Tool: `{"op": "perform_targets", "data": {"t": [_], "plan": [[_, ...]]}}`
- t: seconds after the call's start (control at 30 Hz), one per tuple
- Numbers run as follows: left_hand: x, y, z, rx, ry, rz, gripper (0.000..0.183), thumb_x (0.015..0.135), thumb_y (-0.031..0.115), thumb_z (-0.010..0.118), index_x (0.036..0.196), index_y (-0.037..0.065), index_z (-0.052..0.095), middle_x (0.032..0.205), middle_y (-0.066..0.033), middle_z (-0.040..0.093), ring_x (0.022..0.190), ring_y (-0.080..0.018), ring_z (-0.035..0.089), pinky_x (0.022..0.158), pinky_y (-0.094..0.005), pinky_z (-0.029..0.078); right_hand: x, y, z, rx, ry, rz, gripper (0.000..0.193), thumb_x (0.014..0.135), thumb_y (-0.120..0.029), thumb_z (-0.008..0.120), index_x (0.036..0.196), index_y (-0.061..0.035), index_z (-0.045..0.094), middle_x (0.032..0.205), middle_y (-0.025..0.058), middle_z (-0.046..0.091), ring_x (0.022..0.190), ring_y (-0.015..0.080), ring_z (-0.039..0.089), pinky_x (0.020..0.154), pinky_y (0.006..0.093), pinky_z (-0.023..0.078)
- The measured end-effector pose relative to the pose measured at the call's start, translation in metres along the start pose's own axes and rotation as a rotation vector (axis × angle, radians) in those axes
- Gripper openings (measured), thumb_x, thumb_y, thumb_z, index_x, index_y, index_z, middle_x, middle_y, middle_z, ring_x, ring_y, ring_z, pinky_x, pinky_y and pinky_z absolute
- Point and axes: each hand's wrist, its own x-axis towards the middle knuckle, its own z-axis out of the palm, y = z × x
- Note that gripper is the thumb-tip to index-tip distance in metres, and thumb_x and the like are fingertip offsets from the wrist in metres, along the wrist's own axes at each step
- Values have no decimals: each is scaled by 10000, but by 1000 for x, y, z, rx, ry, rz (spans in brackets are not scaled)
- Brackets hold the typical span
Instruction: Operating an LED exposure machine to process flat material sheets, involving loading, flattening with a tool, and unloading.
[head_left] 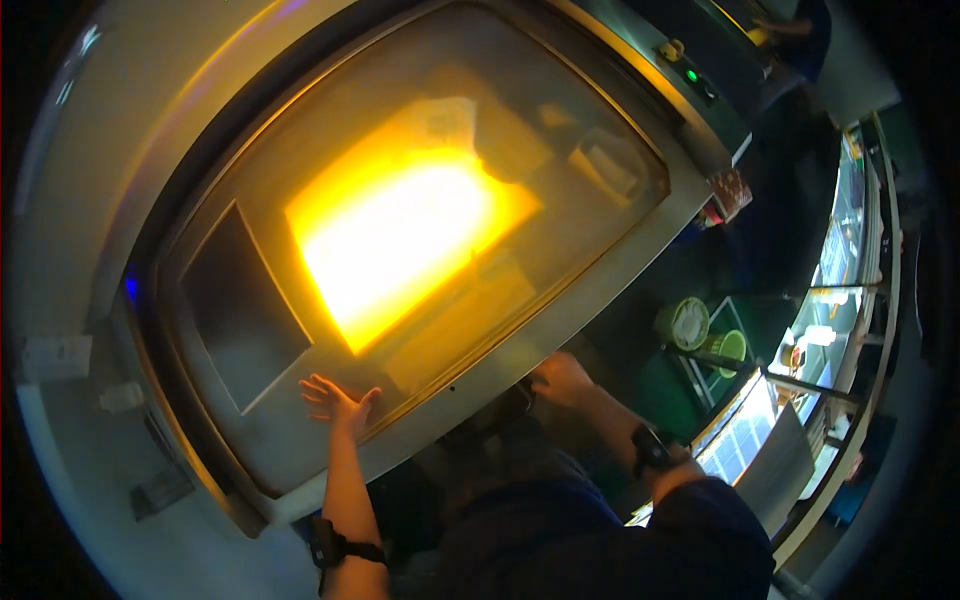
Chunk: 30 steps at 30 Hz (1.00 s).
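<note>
A wide machine bed with a transparent cover (600,100) in a rounded metal frame (520,365) fills most of the view. Beneath the cover, a bright yellow glow (400,240) lights a rectangular area. My left hand (338,402), fingers spread, is at the near left part of the cover; whether it touches the surface I cannot tell. Left of the glow lies a dark rectangular panel (247,305) with a pale edge. At the near edge of the frame, my right hand (562,380) has its fingers curled around or against something dark, mostly hidden.
Green round containers (728,350) stand on a rack to the right. Beyond them are lit light tables (740,425). At the far right, a person (800,40) is beside another machine with a green indicator light (692,76).
</note>
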Motion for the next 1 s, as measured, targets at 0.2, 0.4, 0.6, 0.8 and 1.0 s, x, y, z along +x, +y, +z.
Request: {"op": "perform_targets", "data": {"t": [0.2, 0.4, 0.6, 0.8, 1.0], "plan": [[0, 11, 2, -5, 38, 2, 1571, 484, 932, 626, 1533, 95, -190, 1577, -223, -276, 1445, -463, -240, 1073, -733, -77, 83, 95, 21, -562, 289, -159, 404, 862, -181, 588, 1257, -107, 631, 1319, 116, 593, 1244, 326, 530, 1056, 435, 428], [9, -5, 1, 26, 26, -1, 1577, 475, 944, 610, 1529, 98, -203, 1578, -211, -283, 1447, -457, -242, 1062, -749, -59, 61, 89, 28, -705, 273, -307, 403, 857, -161, 587, 1250, -85, 631, 1310, 105, 602, 1238, 322, 538, 1061, 428, 428], [8, 13, -5, -18, -38, 6, 1590, 465, 941, 620, 1527, 99, -210, 1573, -202, -301, 1446, -455, -243, 1062, -751, -57, 58, 88, 87, -511, 408, -120, 380, 858, -155, 578, 1229, -101, 636, 1191, 83, 649, 1169, 314, 579, 1053, 447, 429], [14, 6, 1, -54, 38, 7, 1597, 457, 936, 631, 1530, 95, -201, 1573, -193, -308, 1445, -451, -251, 1066, -748, -58, -34, 43, -30, -152, -136, 299, 574, 824, -99, 593, 1377, -245, 538, 1119, 65, 696, 1070, 315, 655, 910, 429, 521], [16, 17, 9, -43, 64, -36, 1576, 490, 873, 707, 1538, 103, -185, 1591, -197, -262, 1452, -470, -211, 1069, -757, -25, -145, 50, -34, -61, -34, 296, 451, 861, -125, 565, 1282, -284, 599, 1011, 75, 716, 941, 271, 699, 755, 416, 558]]}}
